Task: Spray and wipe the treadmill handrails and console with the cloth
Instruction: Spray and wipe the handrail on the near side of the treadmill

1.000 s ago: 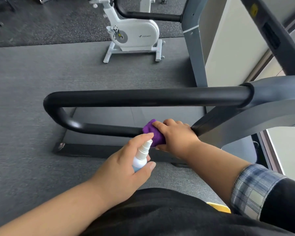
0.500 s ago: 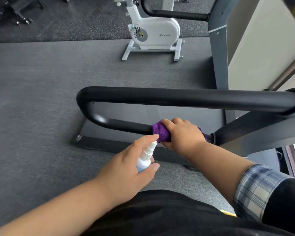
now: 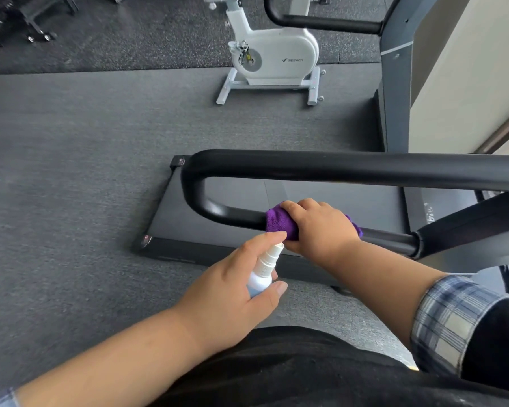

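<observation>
Your right hand (image 3: 321, 227) sits just right of frame center, fingers curled over the purple cloth (image 3: 278, 224) and clamping it around the lower bar of the black handrail (image 3: 335, 168). The cloth bulges out on the left side of your fist, and a small corner of it shows on the right, against the bar. The handrail runs in from the right edge as a thick upper bar, bends in a U at center frame, and returns as the lower bar, which meets a gray treadmill frame arm (image 3: 467, 227) at the right. Your left hand (image 3: 232, 295) is lower center, wrapped around a small spray bottle (image 3: 262, 271): thumb along the near side, forefinger arched over the white nozzle top. The nozzle tip lies right under the cloth and close to your right hand; whether it touches either one can't be read. The bottle body looks pale blue below a white neck. Under the rail lies the dark treadmill deck (image 3: 276, 192), flat on the gray floor mat (image 3: 71, 201). Your right forearm carries a plaid cuff (image 3: 444, 318) under a dark sleeve at the lower right. At the upper center stands a white exercise bike (image 3: 274, 54) on a white base. A second black rail and gray upright (image 3: 394, 83) rise at the upper right. Black wheeled equipment (image 3: 18, 22) is in the upper left corner.
</observation>
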